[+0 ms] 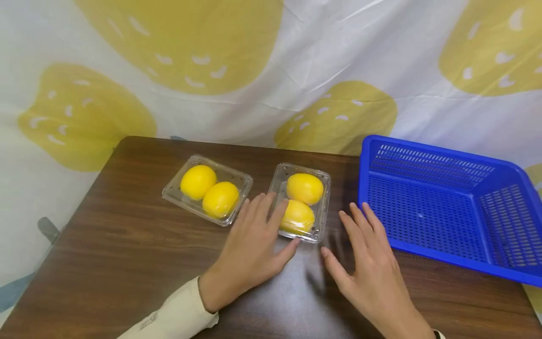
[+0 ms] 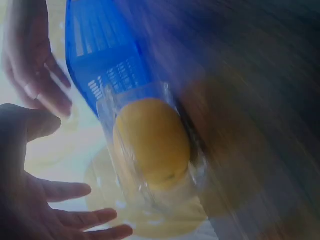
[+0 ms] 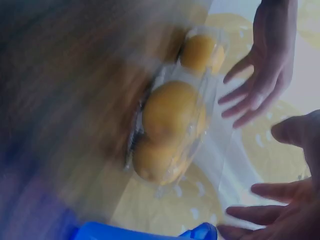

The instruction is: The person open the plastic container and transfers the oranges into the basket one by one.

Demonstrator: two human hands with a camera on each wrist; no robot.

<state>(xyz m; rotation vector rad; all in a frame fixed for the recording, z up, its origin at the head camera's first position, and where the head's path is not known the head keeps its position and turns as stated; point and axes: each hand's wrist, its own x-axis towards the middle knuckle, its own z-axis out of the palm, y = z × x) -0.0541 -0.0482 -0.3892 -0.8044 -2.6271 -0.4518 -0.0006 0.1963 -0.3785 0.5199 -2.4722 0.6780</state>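
On my feed I count two clear plastic boxes, four yellow fruits, one blue basket [image 1: 427, 216] and two bare hands. Each box holds two fruits: the left box [image 1: 234, 175] has one [image 1: 198, 182] farther left and one [image 1: 220, 199] nearer me; the right box [image 1: 325, 200] has one fruit at the far end [image 1: 305, 189] and one at the near end [image 1: 298, 217]. Both boxes lie on the brown table [image 1: 161, 263], apart from each other, with the basket, its perforated floor visible, to their right.

My left grip [image 1: 254, 247] has its fingers extended and clamps nothing; it overlaps the right box's left side, though I can't tell if it touches. My right grip [image 1: 368, 268] has fingers and thumb spread apart, clear of that box, between it and the basket. Both wrist views are blurred.
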